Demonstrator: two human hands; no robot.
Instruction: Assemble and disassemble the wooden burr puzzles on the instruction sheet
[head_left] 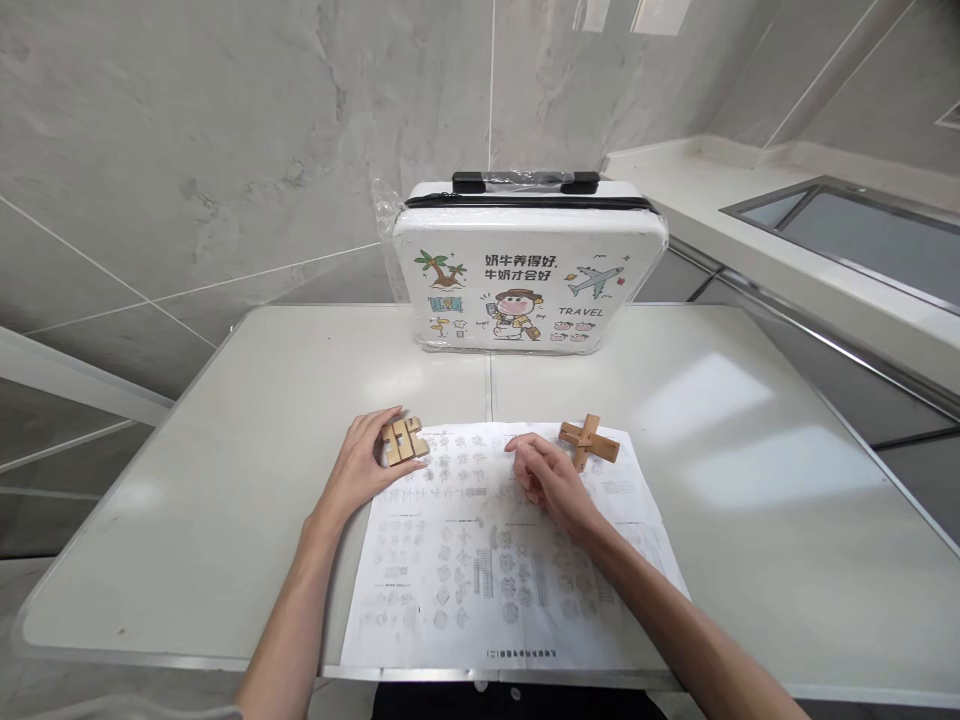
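My left hand (367, 455) curls its thumb and fingers around a light wooden interlocking puzzle (403, 442), which sits at the upper left edge of a printed instruction sheet (480, 540). Over the upper right part of that sheet is my right hand (546, 472), its fingers curled in and the index finger reaching forward above the print. I see nothing held in it. Just beyond its knuckles, a darker wooden cross-shaped puzzle (590, 442) lies at the sheet's top right corner, apart from the hand.
A white cartoon-printed case (529, 285) in clear plastic wrap stands upright at the back of the white folding table (225, 480). Behind it rises a grey tiled wall (225, 130). A pale counter (697, 190) with a dark-framed inset panel runs along the right.
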